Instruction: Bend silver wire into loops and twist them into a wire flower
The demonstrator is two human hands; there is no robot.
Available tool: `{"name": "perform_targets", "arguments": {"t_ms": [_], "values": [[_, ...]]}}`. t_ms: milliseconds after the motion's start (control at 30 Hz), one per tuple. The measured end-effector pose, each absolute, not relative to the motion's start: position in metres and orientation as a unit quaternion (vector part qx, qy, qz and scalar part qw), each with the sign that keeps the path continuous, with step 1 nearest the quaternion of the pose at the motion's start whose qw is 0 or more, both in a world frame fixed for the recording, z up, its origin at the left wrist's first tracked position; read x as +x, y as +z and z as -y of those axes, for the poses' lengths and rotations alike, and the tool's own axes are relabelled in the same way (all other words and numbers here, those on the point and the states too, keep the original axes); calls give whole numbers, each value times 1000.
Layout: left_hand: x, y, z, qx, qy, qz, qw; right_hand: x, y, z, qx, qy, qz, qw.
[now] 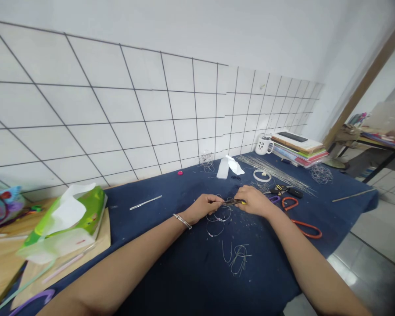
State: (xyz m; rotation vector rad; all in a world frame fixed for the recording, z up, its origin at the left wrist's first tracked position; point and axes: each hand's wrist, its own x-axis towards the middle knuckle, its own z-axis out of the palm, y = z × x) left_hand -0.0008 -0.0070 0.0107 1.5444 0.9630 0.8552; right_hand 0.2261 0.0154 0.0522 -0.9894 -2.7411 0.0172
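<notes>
My right hand [252, 199] is closed around a pair of pliers [229, 202], whose jaws point left toward my other hand. My left hand [202, 207] pinches thin metal wire close to the jaw tips, and a silver bangle sits on that wrist. Beneath the hands hang or lie wire loops [215, 228]; whether they join the pinched wire I cannot tell. Nearer me, a small bunch of bent wire pieces [239, 260] rests on the dark blue cloth [191, 272].
Orange-handled scissors [307, 229] and black-handled tools [285, 190] lie right of my right hand. Long straight wires [276, 171] stretch behind, near a white mug [263, 144] and stacked books [296, 149]. At left is a green tissue pack [92, 210]. A tiled wall closes off the back.
</notes>
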Motion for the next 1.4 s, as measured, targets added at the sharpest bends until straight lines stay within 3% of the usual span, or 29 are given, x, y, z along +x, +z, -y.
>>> {"name": "perform_targets", "arguments": {"t_ms": [700, 1400], "values": [[-1, 13, 9, 663, 357, -408, 516, 227, 55, -13, -359, -20, 928, 96], [1, 9, 8, 689, 396, -435, 424, 221, 56, -8, -395, -104, 908, 90]]}}
